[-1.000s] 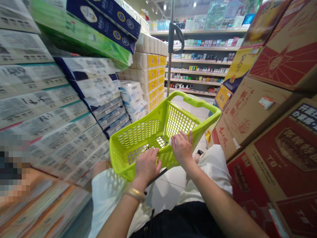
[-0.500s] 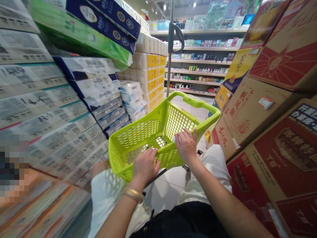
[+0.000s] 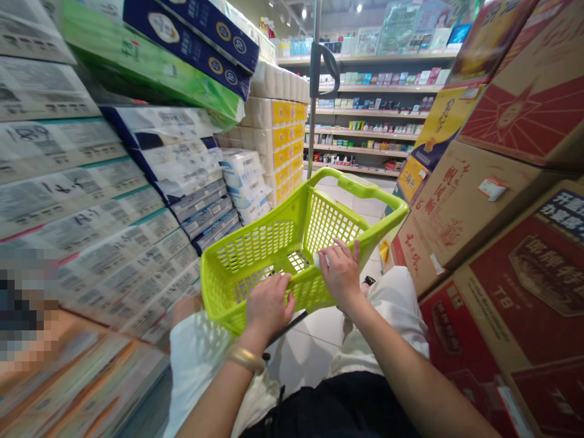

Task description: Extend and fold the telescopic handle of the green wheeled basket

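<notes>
A lime-green plastic shopping basket (image 3: 269, 243) rests on my lap in a narrow shop aisle, tilted away from me. My left hand (image 3: 268, 307) is wrapped over its near rim, with a gold bangle on the wrist. My right hand (image 3: 340, 271) lies on the right side of the near rim, fingers curled around a small white object (image 3: 317, 260) that I cannot name. The basket's inside looks empty as far as I can see. Its green handle (image 3: 360, 185) lies folded along the far rim.
Stacked packs of tissue and toilet paper (image 3: 137, 176) wall the left side. Cardboard cartons (image 3: 493, 201) with red print pile up on the right. A metal pole with a black grip (image 3: 319, 67) rises behind the basket. Stocked shelves (image 3: 369, 121) stand across the white tiled floor (image 3: 301, 353) ahead.
My right hand shifted slightly right along the rim, then came back a little to the left. The left hand and the basket barely moved.
</notes>
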Demonstrator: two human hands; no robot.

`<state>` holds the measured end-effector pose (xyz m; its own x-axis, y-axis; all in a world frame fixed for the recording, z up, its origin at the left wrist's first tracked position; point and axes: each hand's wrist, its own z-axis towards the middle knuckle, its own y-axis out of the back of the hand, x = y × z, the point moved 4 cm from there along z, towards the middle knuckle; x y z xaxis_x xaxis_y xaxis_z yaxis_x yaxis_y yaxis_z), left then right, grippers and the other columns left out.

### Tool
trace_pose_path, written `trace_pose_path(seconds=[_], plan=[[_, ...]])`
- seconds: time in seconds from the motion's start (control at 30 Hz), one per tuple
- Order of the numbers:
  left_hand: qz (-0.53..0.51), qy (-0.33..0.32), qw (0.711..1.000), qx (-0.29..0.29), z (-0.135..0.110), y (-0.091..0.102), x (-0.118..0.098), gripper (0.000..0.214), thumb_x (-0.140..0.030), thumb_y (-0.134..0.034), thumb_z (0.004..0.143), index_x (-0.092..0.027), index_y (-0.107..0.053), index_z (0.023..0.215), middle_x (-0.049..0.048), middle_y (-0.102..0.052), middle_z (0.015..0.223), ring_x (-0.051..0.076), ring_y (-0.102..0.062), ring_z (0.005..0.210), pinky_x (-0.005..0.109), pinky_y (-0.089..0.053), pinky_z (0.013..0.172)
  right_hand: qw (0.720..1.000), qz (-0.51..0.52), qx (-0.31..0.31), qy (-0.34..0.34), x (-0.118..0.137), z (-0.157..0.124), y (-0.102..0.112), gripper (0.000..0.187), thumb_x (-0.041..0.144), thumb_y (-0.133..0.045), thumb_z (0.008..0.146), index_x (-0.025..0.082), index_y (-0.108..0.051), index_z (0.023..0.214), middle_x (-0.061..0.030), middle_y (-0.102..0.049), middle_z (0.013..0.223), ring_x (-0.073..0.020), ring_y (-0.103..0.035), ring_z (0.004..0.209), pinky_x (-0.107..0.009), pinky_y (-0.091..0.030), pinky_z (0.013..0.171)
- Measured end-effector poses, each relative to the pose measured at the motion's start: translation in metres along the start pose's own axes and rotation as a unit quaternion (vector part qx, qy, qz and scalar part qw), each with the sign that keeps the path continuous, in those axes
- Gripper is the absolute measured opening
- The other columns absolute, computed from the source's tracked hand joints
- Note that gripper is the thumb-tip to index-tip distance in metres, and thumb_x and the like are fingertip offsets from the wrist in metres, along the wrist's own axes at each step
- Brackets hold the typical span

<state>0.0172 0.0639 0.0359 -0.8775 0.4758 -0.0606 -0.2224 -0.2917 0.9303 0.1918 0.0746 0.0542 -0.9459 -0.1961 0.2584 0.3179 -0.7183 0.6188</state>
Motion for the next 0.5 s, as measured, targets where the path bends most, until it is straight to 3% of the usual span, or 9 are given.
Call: trace_pose_path(seconds=[0.1,0.3,0.5], plan=[[0.001,0.001,1.0,-0.001,0.001,0.0,-0.001,0.027,-0.025,-0.051,0.083,-0.022,-0.057,0.11,0.004,-0.067,0.095,0.022,-0.061,0.091,0.034,-0.044,0.076,1.0,0.006,-0.007,-0.004,0.005,-0.003,-0.004,0.02,0.022,-0.049,0.096,0.022,-0.066,0.086,-0.0059,-0.072,0.091,-0.0248,-0.057,0.117,-0.048,-0.013,0.117],[0.007,0.002,1.0,0.019,0.001,0.002,0.001,0.029,-0.023,-0.054,0.08,-0.022,-0.057,0.109,0.0045,-0.067,0.096,0.023,-0.061,0.091,0.034,-0.045,0.076,0.997,0.056,0.013,0.043,0.037,-0.014,-0.019,0.02,0.022,-0.047,0.096,0.021,-0.064,0.084,-0.0039,-0.07,0.086,-0.0201,-0.06,0.109,-0.038,-0.025,0.114],[0.003,-0.003,1.0,0.006,-0.001,0.002,0.001,0.029,-0.025,-0.051,0.083,-0.022,-0.056,0.111,0.0048,-0.066,0.097,0.022,-0.061,0.091,0.033,-0.045,0.077,0.997,0.034,0.028,0.062,0.022,-0.006,-0.006,0.019,0.024,-0.049,0.096,0.022,-0.063,0.084,-0.0034,-0.069,0.086,-0.0185,-0.06,0.094,-0.034,-0.031,0.108]])
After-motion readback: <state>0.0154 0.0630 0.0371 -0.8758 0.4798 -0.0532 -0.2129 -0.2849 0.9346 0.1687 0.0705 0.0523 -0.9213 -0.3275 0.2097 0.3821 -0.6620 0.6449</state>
